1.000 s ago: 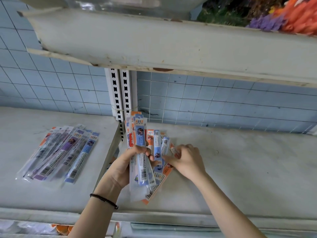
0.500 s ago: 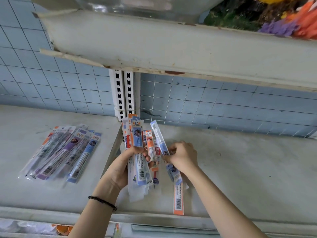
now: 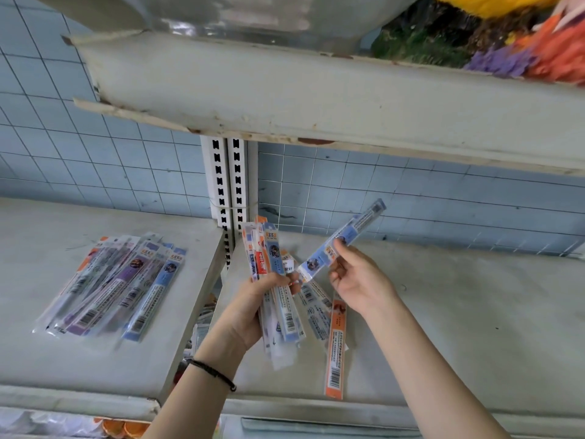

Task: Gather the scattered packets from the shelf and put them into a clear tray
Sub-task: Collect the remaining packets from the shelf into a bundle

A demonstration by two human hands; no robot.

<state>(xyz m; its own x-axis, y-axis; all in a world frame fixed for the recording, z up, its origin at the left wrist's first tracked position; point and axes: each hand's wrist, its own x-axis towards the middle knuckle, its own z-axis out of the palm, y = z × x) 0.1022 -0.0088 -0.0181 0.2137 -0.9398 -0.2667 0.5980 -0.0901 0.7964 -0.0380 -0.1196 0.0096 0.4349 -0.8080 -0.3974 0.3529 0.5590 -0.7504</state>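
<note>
My left hand (image 3: 253, 307) grips a bundle of several long narrow packets (image 3: 272, 264), held upright above the right shelf (image 3: 459, 327). My right hand (image 3: 357, 280) pinches a single blue packet (image 3: 343, 240), lifted and tilted up to the right. An orange packet (image 3: 336, 346) and a couple of blue-white packets (image 3: 316, 312) lie on the shelf between my hands. A pile of several more packets (image 3: 117, 286) lies on the left shelf (image 3: 31, 248). No clear tray is visible.
An upper shelf (image 3: 316, 96) overhangs close above, carrying colourful goods (image 3: 522, 42) at the right. A slotted white upright (image 3: 228, 188) and a gap divide the two shelves. Blue tiled wall (image 3: 411, 201) stands behind. A lower shelf shows orange items (image 3: 123, 429).
My right hand has pulled one blue packet out of the group and raised it up to the right. The orange packet now lies flat on the shelf. The left hand still holds its bundle.
</note>
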